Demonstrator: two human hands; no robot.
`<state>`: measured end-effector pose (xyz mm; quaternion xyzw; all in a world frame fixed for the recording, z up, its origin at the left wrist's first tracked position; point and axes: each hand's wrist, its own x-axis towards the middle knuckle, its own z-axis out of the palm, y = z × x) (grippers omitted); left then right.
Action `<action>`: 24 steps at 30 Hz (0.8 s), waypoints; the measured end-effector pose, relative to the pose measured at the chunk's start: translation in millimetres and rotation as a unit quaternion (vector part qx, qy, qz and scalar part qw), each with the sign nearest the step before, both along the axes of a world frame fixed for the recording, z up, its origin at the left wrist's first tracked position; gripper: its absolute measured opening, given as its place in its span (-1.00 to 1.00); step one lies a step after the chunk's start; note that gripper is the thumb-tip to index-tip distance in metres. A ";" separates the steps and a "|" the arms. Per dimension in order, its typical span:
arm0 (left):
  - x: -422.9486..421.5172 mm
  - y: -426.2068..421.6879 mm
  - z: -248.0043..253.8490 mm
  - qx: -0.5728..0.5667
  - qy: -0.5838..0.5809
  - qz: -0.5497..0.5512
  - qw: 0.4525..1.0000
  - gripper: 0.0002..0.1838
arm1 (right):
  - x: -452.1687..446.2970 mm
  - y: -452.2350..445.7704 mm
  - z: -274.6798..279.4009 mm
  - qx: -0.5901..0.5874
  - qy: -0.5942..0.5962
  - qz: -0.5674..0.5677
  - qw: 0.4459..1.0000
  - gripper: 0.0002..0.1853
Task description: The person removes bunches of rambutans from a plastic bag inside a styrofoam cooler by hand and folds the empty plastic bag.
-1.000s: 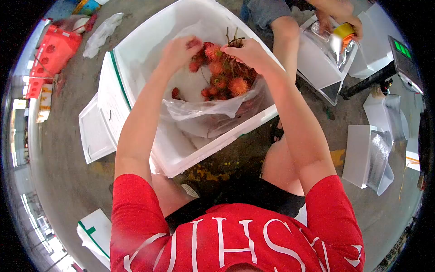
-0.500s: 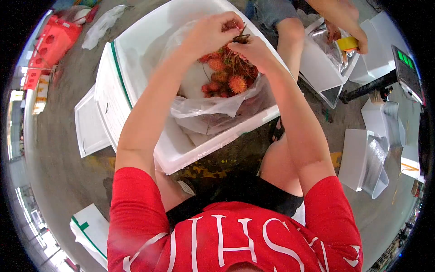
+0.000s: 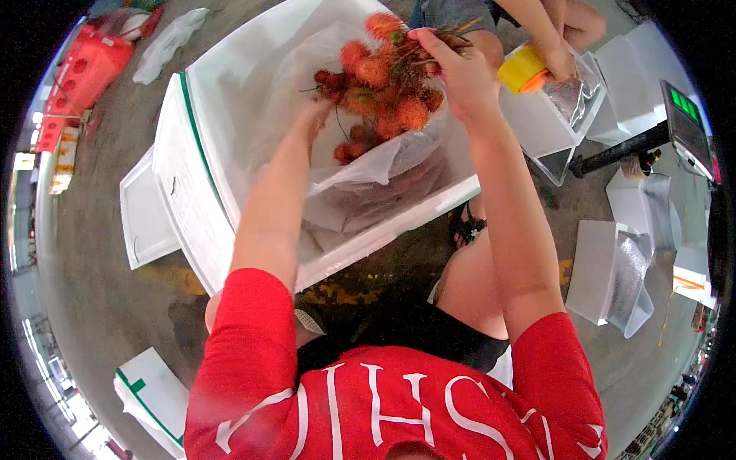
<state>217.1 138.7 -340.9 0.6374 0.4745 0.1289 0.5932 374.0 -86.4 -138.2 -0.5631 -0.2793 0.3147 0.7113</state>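
Observation:
My right hand point(image 3: 466, 75) is closed around the stems of a bunch of rambutans point(image 3: 377, 96), holding it up over the white foam box point(image 3: 360, 258). The fruits are red-orange and hairy, spreading leftward from the stems. At the left of the bunch is my left hand point(image 3: 313, 113), close to the dark small fruits; motion blurs its fingers, so their grip cannot be made out. Beneath the fruit, a clear plastic bag point(image 3: 372, 180) lines the box, its mouth gaping.
Across from me, another person's hand point(image 3: 563, 65) holds a yellow tape roll point(image 3: 524, 70) above a foil-lined white box point(image 3: 540, 115). A scale display point(image 3: 685, 107) stands at right, near silver-lined boxes point(image 3: 598, 264). A red plastic barrier point(image 3: 88, 69) is at far left.
The bunch has been raised and turned, fruits now upper left. My left hand has left the stems and moved down-left. The other person's tape roll has shifted left.

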 end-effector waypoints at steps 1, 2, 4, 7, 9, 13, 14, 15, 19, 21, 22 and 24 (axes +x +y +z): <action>-5.6 -7.9 -30.2 -0.047 0.047 0.016 0.998 -0.22 | 3.4 -1.1 1.5 0.017 0.015 -0.034 0.999 -0.77; -3.4 -27.8 -45.7 -0.001 0.090 0.056 0.994 -0.17 | 11.1 -1.9 -4.4 -0.016 -0.013 -0.056 0.998 -0.78; 3.7 -37.3 -73.1 0.047 0.108 0.030 0.993 -0.29 | 12.2 -3.7 -1.0 -0.007 -0.077 -0.056 0.995 -0.79; 8.4 -43.1 -58.1 0.136 0.151 -0.074 0.976 -0.46 | 26.9 -0.1 -19.7 -0.025 -0.168 -0.054 0.984 -0.79; 10.0 -41.2 -51.5 0.177 0.176 -0.154 0.956 -0.51 | 25.4 1.4 -21.4 -0.052 -0.195 -0.055 0.978 -0.80; 31.3 -43.8 -36.7 0.302 0.177 -0.135 0.927 -0.60 | 16.9 -7.4 -9.1 -0.091 -0.230 -0.096 0.964 -0.82; 37.0 -43.5 -30.9 0.307 0.197 -0.158 0.918 -0.62 | 12.2 -8.8 -3.4 -0.088 -0.221 -0.099 0.966 -0.82; 45.2 -44.4 -34.4 0.308 0.218 -0.185 0.907 -0.63 | 7.1 -10.1 3.1 -0.086 -0.213 -0.102 0.968 -0.82; 63.8 -53.3 -70.6 0.256 0.258 -0.177 0.915 -0.65 | 3.3 -8.5 4.9 -0.010 -0.013 -0.058 0.998 -0.78; 64.7 -55.2 -86.8 0.219 0.247 -0.131 0.935 -0.66 | 8.5 -8.5 1.1 -0.011 0.005 -0.047 0.999 -0.77; 62.2 -54.1 -93.6 0.196 0.235 -0.103 0.946 -0.67 | 9.0 -9.6 -0.3 -0.045 -0.006 -0.034 0.998 -0.75; 50.4 -45.4 -98.3 0.142 0.183 -0.046 0.972 -0.68 | 9.0 -8.8 -3.9 -0.081 -0.013 -0.019 0.996 -0.74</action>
